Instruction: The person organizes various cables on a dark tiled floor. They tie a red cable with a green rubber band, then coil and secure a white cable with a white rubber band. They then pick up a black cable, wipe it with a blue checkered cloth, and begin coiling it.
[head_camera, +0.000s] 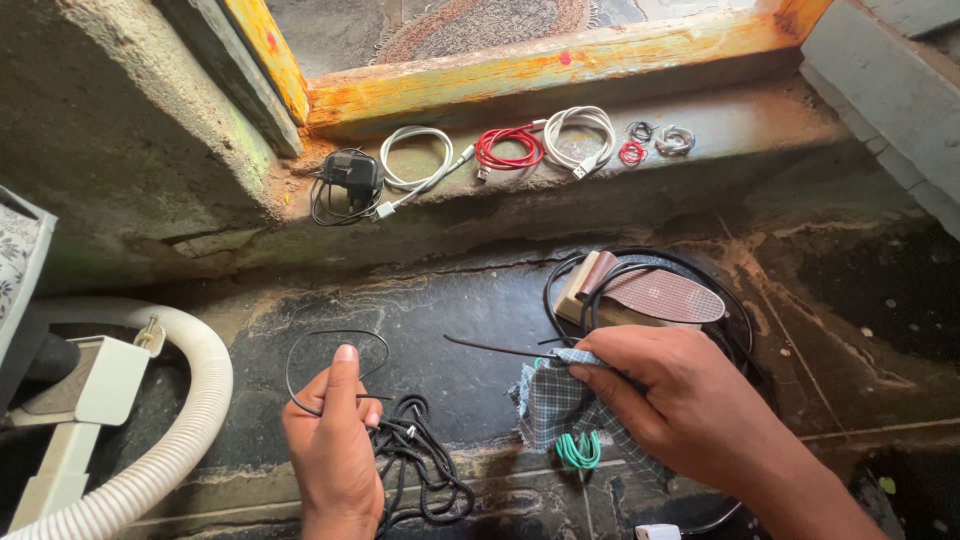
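While looped, thin black cable (335, 345) spans both hands.

Along the ledge (760, 120) at upper centre we see a charger (352, 172) leftmost, coiled cables (505, 147) to its right, a hose (170, 420) lower left.

Daylight fell on a dark, cracked stone floor (470, 320). A rough concrete wall (110, 130) rose at left. A worn yellow wooden frame (540, 70) topped a concrete ledge (760, 130); a mat (480, 22) lay beyond.
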